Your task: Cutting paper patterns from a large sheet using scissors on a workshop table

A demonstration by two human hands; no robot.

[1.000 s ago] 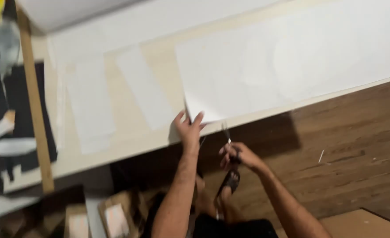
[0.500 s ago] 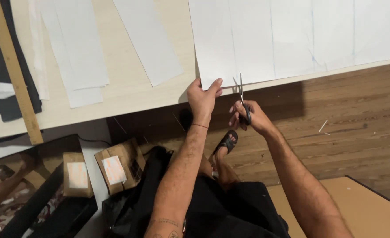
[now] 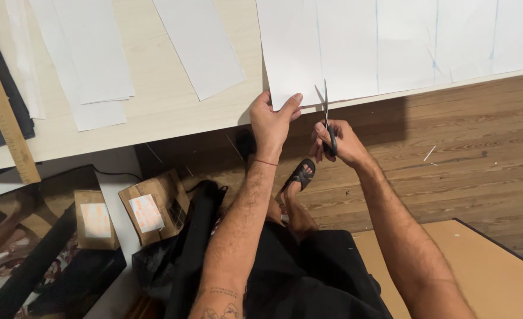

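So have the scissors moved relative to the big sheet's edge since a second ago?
Yes. The scissors in the right hand have come up from below the table edge; their blades now cross the lower edge of the large white sheet.

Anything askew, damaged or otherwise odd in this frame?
Nothing much. The left hand pins the large white sheet at the table edge while the right hand holds scissors. Small scraps lie on the wooden floor.
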